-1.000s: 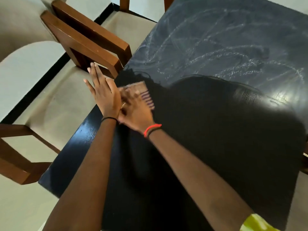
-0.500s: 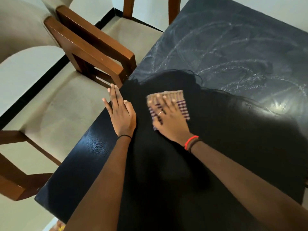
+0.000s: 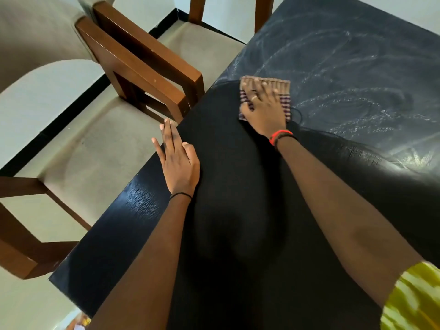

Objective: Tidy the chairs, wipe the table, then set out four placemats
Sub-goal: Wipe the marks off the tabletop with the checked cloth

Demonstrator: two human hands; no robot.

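1. The right hand (image 3: 264, 108) is in the upper middle of the frame. Its fingers are straight and spread, and the palm presses flat on a folded striped cloth (image 3: 284, 104). It isn't gripping the cloth, just lying on top of it.
2. The cloth has purple-and-white stripes with a tan strip along its far edge. It lies on the black bench (image 3: 123, 234) not far from the bench's left edge, right where the dark shadowed patch meets the streaky part.
3. The left hand (image 3: 178, 160) is centre-left, open, with its fingers straight and close together. It lies flat on the bench's left edge and holds nothing. The fingertips poke out past the edge, over the chair seat.
4. The upper right of the bench is covered in pale swirly wipe streaks (image 3: 357, 91). The lower middle sits in heavy shadow.
5. Two wooden armchairs with beige seats stand along the bench's left side. The nearer armchair (image 3: 95, 151) fills the left of the frame, with its armrest corner close to the bench edge. The second armchair (image 3: 197, 44) is in the upper middle and only partly in shot. Their armrests sit side by side.
6. Small stuff:
   - There are red and black wristbands (image 3: 281, 135) on the right wrist.
   - There's a thin black band (image 3: 181, 195) on the left wrist.
   - A ring (image 3: 254, 98) is on one right finger.
   - A yellow-green sleeve (image 3: 416, 298) shows at bottom right.
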